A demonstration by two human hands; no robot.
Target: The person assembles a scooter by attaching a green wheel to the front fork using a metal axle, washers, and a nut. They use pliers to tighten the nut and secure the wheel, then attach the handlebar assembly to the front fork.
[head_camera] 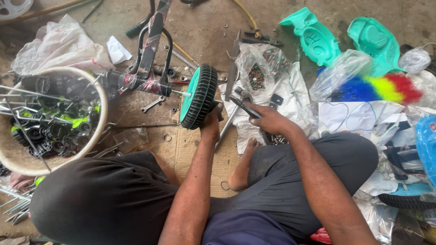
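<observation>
Wheel, teal hub, black tyre: seated on frame axle.
Left hand grips tyre rim; right hand clenches pliers. Fastening appears unfinished; 1 spanner lies unused.

We see the scene in soft, even daylight, bright enough to read colours clearly, with no single strong source. Shadows are faint and diffuse, pooling only under the legs and beneath the round basket. The clear plastic bags catch mild white glare, and the white sheets at right run close to overexposed. The centre is fairly sharp; the small wheel shows its tread crisply. Towards the edges we notice wide-angle stretching and softening, and the dark trousers in the foreground lose detail.
</observation>
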